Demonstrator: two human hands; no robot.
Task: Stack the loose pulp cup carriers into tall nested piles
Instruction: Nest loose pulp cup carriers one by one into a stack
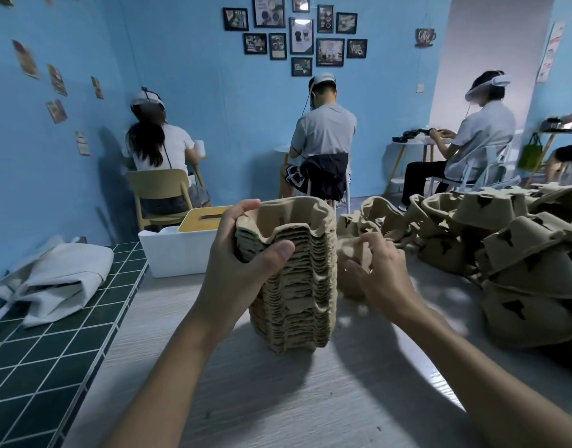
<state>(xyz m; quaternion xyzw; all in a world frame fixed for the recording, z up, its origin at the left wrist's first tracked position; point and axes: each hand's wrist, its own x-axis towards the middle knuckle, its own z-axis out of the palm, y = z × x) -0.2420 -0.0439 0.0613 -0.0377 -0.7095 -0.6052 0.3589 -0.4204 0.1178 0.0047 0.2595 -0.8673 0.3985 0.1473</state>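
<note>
Left hand (246, 257) grips top of tall nested pile (294, 302), frame centre; right hand (378, 273) pinches loose carrier (351, 253) just right of it; likely risk: crooked nesting jams, or a shove tips the pile.

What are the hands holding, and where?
Left hand grips the stack near its top; right hand pinches a loose carrier by its edge.
</note>
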